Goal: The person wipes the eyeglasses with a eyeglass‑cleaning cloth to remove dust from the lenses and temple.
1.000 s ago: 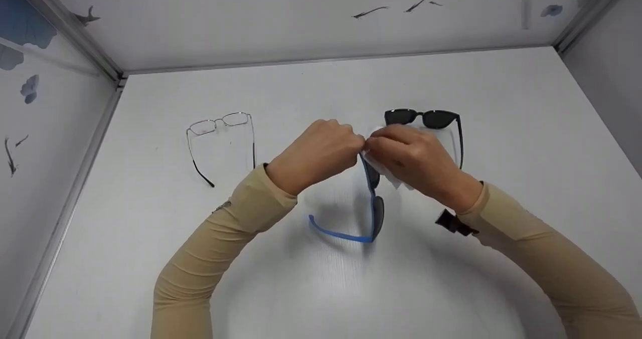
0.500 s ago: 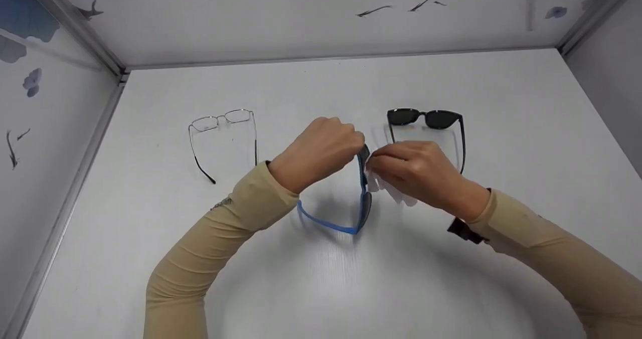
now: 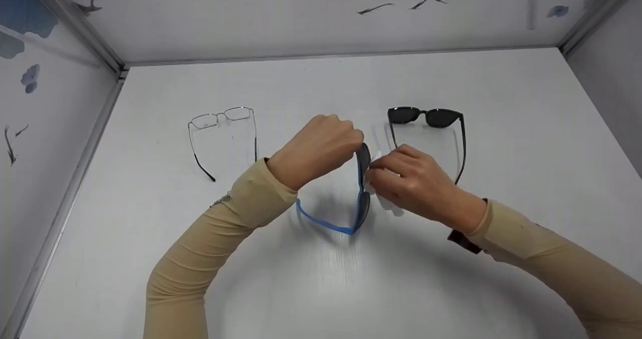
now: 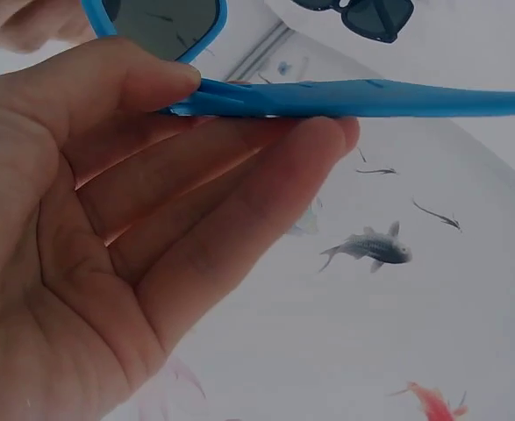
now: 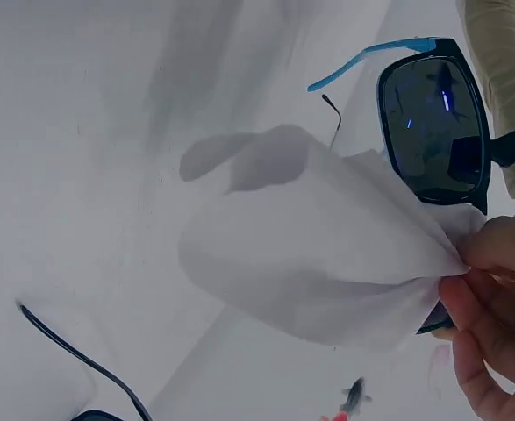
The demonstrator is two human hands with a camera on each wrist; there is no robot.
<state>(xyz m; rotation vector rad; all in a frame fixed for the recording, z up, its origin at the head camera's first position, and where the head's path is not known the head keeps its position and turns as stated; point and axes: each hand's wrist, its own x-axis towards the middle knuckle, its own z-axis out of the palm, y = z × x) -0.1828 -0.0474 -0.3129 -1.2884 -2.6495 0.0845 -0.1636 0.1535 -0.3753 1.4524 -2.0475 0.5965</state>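
My left hand (image 3: pixel 321 146) pinches a pair of blue-framed sunglasses (image 3: pixel 364 213) by one end of the frame. The left wrist view shows the thumb and fingers at the hinge, along one blue temple (image 4: pixel 327 98). The dark lenses face right, and the other temple points left above the table. Between thumb and fingers of my right hand (image 3: pixel 416 183) is a thin white cloth (image 5: pixel 301 237), which hangs loose in folds. The cloth lies right at the front of the frame, around the bridge and far lens, and in the right wrist view it covers part of the sunglasses.
Wire-rimmed eyeglasses (image 3: pixel 220 118) lie on the white table (image 3: pixel 326 289) at the left, temples unfolded. Black sunglasses (image 3: pixel 441 118) rest at the right, just beyond my right hand. Low panels printed with fish (image 4: pixel 375 246) and leaves border the back and sides.
The blue sunglasses have shifted slightly left. My right hand has moved toward me along the lenses with the cloth, away from my left hand, which keeps its grip.
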